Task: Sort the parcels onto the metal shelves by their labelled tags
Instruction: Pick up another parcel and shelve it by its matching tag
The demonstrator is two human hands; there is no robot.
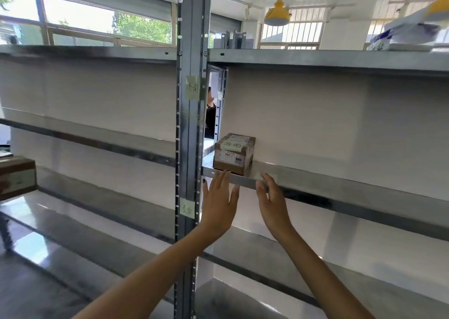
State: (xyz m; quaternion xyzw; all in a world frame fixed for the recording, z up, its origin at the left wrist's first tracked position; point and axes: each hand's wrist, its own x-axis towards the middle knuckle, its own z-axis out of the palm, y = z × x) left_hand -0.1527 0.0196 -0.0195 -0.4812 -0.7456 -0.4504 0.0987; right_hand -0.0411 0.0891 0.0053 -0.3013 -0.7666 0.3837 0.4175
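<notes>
Cardboard parcel [233,152] sits at shelf [315,176] left front edge, placed; left hand [220,200] and right hand [273,200] empty, fingers spread; more parcels likely remain.

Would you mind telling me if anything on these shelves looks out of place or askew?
Only slightly: the small parcel sits turned at an angle near the front edge of the shelf. Both hands are empty below it.

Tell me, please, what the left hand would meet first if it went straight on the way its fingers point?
Probably the box: the left hand points up at its front, fingertips at the shelf edge just below it. Depth is unclear.
</notes>
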